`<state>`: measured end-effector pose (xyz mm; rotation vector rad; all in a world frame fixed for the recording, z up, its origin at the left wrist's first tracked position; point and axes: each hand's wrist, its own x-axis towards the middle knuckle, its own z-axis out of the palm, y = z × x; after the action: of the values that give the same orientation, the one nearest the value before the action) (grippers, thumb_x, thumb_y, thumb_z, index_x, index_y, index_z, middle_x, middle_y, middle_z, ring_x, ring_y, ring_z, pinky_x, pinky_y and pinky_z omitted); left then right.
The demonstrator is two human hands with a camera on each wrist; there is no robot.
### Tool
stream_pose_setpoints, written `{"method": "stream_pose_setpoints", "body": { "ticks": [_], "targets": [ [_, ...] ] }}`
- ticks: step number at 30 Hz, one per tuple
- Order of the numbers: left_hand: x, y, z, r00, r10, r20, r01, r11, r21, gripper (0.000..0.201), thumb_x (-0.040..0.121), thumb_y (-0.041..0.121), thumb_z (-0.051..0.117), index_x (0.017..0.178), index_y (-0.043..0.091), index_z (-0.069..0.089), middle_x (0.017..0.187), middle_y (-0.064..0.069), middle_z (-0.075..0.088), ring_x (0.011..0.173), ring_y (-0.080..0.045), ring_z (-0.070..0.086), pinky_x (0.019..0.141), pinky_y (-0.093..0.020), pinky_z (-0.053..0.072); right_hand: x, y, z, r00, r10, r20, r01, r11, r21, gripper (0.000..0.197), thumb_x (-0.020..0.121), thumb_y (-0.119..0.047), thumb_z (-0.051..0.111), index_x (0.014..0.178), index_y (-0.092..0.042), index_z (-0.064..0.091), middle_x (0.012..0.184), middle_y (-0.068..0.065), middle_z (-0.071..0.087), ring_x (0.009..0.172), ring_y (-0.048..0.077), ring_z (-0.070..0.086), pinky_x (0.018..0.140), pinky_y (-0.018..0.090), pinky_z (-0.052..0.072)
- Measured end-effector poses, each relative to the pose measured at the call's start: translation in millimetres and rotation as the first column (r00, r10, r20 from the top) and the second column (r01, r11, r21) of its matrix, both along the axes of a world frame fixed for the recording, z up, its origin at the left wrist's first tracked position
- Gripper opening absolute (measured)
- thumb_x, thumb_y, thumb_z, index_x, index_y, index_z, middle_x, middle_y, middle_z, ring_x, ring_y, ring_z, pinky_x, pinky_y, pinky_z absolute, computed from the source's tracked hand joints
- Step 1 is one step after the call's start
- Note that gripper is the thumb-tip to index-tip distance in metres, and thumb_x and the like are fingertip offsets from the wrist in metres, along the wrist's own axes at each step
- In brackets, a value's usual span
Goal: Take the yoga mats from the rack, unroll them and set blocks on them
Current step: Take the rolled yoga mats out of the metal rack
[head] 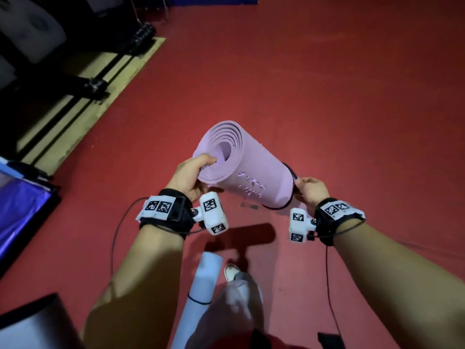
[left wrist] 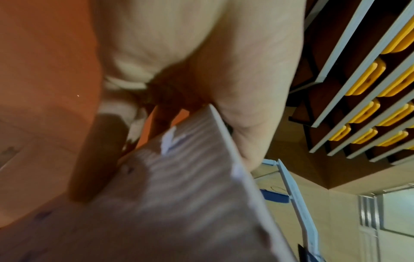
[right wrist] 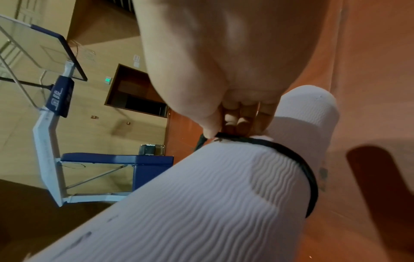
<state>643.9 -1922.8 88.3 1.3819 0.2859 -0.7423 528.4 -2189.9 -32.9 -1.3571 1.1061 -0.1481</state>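
- Here the right hand (head: 310, 191) pinches the black band (right wrist: 298, 159) that rings the pink mat (head: 247, 170) near its right end.
- The left hand (head: 191, 176) grips the mat's open left end, thumb on the spiral.
- The mat is held rolled above the red floor (head: 352, 96), its long axis running far-left to near-right between the hands.
- The band probably has to slide off past the right end, so the right hand is nearer.
- A second rolled mat (head: 198, 293) lies near the feet.
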Motion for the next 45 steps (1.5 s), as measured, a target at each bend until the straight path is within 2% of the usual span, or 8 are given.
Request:
{"method": "stream_pose_setpoints", "body": {
  "ticks": [4, 14, 23, 26, 31, 35, 40, 45],
  "targets": [
    [62.1, -9.5, -22.1, 0.998, -0.018, -0.062, 0.020, 1.000, 0.022, 0.075, 0.058, 0.014, 0.077, 0.126, -0.011, 0.056, 0.105, -0.032, 0.063, 0.083, -0.040, 0.066, 0.071, -0.053, 0.056, 72.6, -18.8, -5.7, 1.000, 0.007, -0.024, -0.006, 0.999, 0.047, 0.024, 0.088, 0.006, 0.050, 0.070, -0.009, 0.060, 0.068, 0.011, 0.060, 0.061, 0.022, 0.056, 0.060, 0.032, 0.051],
    [167.9, -27.7, -24.7, 0.989, 0.130, 0.069, -0.139, 0.979, 0.152, 0.040, 0.056, 0.021, 0.074, 0.095, 0.017, 0.069, 0.078, -0.007, 0.067, 0.066, -0.024, 0.060, 0.059, -0.032, 0.047, 247.6, -27.7, 23.9, 0.961, 0.275, 0.015, -0.275, 0.959, 0.067, 0.016, 0.078, 0.001, 0.071, 0.085, -0.011, 0.063, 0.067, 0.009, 0.060, 0.059, 0.022, 0.054, 0.064, 0.036, 0.048],
    [224.0, -28.9, -74.2, 0.895, 0.445, 0.022, -0.437, 0.866, 0.243, 0.055, 0.056, 0.020, 0.073, 0.109, 0.008, 0.066, 0.082, -0.013, 0.065, 0.066, -0.024, 0.059, 0.060, -0.035, 0.049, 391.2, -28.8, -22.5, 0.739, 0.672, -0.050, -0.670, 0.741, 0.047, 0.012, 0.078, -0.003, 0.077, 0.087, -0.007, 0.072, 0.071, 0.011, 0.066, 0.063, 0.022, 0.057, 0.067, 0.037, 0.049],
    [225.6, -44.9, -113.4, 0.824, 0.565, -0.035, -0.547, 0.811, 0.210, 0.049, 0.063, 0.020, 0.084, 0.107, 0.008, 0.068, 0.082, -0.016, 0.068, 0.060, -0.024, 0.062, 0.050, -0.030, 0.052, 435.3, -26.1, -52.5, 0.584, 0.801, -0.136, -0.801, 0.595, 0.066, 0.013, 0.081, -0.005, 0.075, 0.093, -0.005, 0.073, 0.067, 0.007, 0.067, 0.060, 0.021, 0.054, 0.068, 0.037, 0.049],
    [214.0, -85.8, -213.3, 0.621, 0.772, -0.136, -0.730, 0.633, 0.256, 0.075, 0.050, 0.028, 0.089, 0.116, 0.011, 0.058, 0.105, -0.015, 0.072, 0.092, -0.034, 0.070, 0.073, -0.051, 0.060, 475.3, -26.2, -119.7, 0.427, 0.867, -0.258, -0.893, 0.449, 0.031, 0.012, 0.082, -0.013, 0.075, 0.093, -0.009, 0.075, 0.080, 0.003, 0.070, 0.068, 0.020, 0.061, 0.072, 0.033, 0.053],
    [209.0, -110.5, -276.9, 0.555, 0.809, -0.195, -0.770, 0.588, 0.248, 0.083, 0.044, 0.031, 0.091, 0.118, 0.014, 0.058, 0.107, -0.010, 0.073, 0.097, -0.028, 0.070, 0.080, -0.042, 0.060, 486.4, -25.3, -176.6, 0.400, 0.879, -0.260, -0.911, 0.411, -0.009, 0.009, 0.083, -0.005, 0.072, 0.088, -0.014, 0.073, 0.091, 0.007, 0.070, 0.081, 0.021, 0.063, 0.085, 0.034, 0.054],
    [207.8, -127.9, -367.9, 0.524, 0.823, -0.220, -0.787, 0.566, 0.245, 0.070, 0.051, 0.030, 0.091, 0.111, 0.015, 0.058, 0.107, -0.011, 0.072, 0.099, -0.029, 0.069, 0.084, -0.049, 0.058, 499.6, -33.6, -265.8, 0.334, 0.890, -0.311, -0.942, 0.307, -0.133, 0.015, 0.086, -0.003, 0.070, 0.099, 0.004, 0.072, 0.086, 0.008, 0.064, 0.059, -0.003, 0.055, 0.068, 0.011, 0.046],
    [198.7, -142.2, -460.2, 0.487, 0.818, -0.306, -0.798, 0.559, 0.224, 0.077, 0.050, 0.036, 0.090, 0.115, 0.009, 0.059, 0.111, -0.018, 0.071, 0.104, -0.039, 0.067, 0.081, -0.061, 0.056, 497.6, -44.2, -356.8, 0.293, 0.858, -0.421, -0.955, 0.245, -0.166, 0.001, 0.086, -0.010, 0.070, 0.086, -0.009, 0.070, 0.071, 0.000, 0.060, 0.060, 0.005, 0.050, 0.073, 0.022, 0.046]
  ]
}}
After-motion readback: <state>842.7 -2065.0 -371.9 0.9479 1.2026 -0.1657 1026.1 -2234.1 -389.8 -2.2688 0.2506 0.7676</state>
